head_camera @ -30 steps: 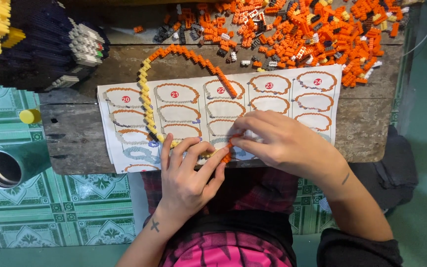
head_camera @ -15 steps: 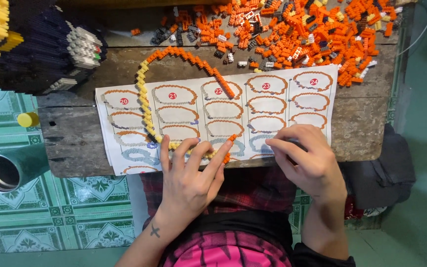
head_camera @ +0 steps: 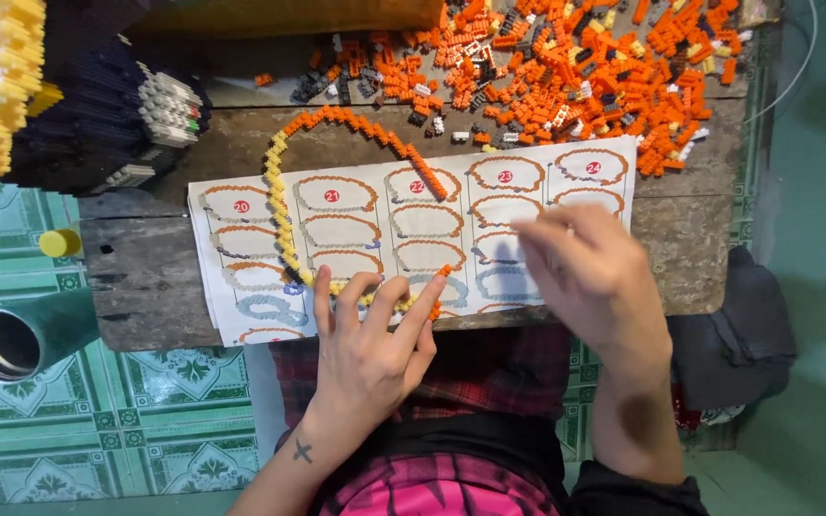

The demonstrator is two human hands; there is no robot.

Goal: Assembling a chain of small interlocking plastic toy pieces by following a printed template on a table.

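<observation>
Soft, even light; the right hand is motion-blurred, casting a faint shadow on the worktop; corners dim.

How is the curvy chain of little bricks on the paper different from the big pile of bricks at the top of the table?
The brick chain is joined into one open curve; the brick pile lies loose and scattered. The chain is yellow on one side and orange on the other; the pile is mostly orange with grey and white bits. The chain lies partly on the instruction sheet under the left hand; the pile sits on bare wood. Both are tiny bricks.

The left hand presses the orange-and-yellow brick ring onto the instruction sheet; the blurred right hand hovers.
</observation>
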